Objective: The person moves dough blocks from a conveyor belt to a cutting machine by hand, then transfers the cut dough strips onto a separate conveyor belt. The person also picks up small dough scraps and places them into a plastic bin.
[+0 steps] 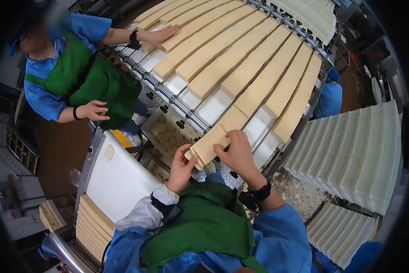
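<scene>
A pale yellow, layered slab (210,144) juts out over the near edge of the slanted rack. My left hand (180,169) closes round its near end, where thin layers show apart at the corner. On the same slab, farther up, my right hand (239,154) has its thumb and bent fingers closed at the right edge. Behind it, another pale yellow piece (234,119) lies in line in the same lane. Long slabs of the same kind (254,98) fill the neighbouring lanes, parted by thin metal rods over a white surface.
A metal rail (179,107) with black knobs borders the rack. Across it, a co-worker's hand (161,37) rests on the slabs. Below stand a bin of pale scraps (165,129) and a white board (118,170). Stacked slabs (93,223) sit lower left; white ridged trays (345,154) stand right.
</scene>
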Tool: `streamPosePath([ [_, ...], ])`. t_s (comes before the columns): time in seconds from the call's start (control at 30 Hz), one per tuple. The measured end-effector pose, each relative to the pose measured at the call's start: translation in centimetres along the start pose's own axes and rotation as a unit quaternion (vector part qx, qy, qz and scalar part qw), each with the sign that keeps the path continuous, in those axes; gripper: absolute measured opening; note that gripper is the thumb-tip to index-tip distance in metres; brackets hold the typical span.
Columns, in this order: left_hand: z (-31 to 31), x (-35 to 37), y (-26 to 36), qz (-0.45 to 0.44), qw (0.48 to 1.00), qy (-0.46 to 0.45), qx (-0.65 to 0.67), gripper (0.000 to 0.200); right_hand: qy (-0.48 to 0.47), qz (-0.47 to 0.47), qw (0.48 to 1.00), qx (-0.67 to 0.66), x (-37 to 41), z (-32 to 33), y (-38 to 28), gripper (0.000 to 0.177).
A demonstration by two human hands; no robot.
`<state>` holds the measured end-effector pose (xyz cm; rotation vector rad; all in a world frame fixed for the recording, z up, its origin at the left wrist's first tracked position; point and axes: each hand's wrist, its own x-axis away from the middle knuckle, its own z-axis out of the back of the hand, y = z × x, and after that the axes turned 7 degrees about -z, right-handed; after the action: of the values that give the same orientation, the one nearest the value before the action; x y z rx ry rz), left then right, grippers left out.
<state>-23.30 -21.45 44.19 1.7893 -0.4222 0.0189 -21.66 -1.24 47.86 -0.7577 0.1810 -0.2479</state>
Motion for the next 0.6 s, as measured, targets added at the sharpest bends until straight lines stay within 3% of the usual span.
streamPosePath([
  [0.07,0.3,0.1,-0.2,-0.010,1.000,-0.018,0.008,0.042,-0.011,0.006,0.999,-0.050,-0.1,-0.2,-1.0,0.073],
  [0.17,0.2,0.3,0.0,-0.042,0.998,-0.038,0.012,0.046,-0.035,0.048,0.996,0.060,-0.5,-1.0,-1.8,0.094],
  [0.27,0.1,0.7,1.4,-0.067,0.996,-0.061,0.020,0.053,-0.066,0.012,0.998,-0.005,-1.0,-1.3,-0.7,0.099],
  [0.4,2.3,2.6,4.3,0.000,0.994,-0.078,0.080,0.053,-0.080,-0.001,0.987,-0.142,1.9,4.2,0.8,0.104],
  [0.43,3.1,2.8,4.5,0.009,0.995,-0.048,0.090,0.052,-0.081,-0.034,0.981,-0.175,2.9,5.8,1.9,0.105],
  [0.53,6.9,2.7,3.6,0.010,0.994,0.083,0.069,0.049,-0.023,-0.090,0.992,-0.082,5.3,9.8,6.0,0.102],
  [0.6,9.7,1.9,2.6,-0.015,0.979,0.194,-0.053,0.051,0.005,-0.094,0.995,-0.036,5.7,10.8,8.8,0.098],
])
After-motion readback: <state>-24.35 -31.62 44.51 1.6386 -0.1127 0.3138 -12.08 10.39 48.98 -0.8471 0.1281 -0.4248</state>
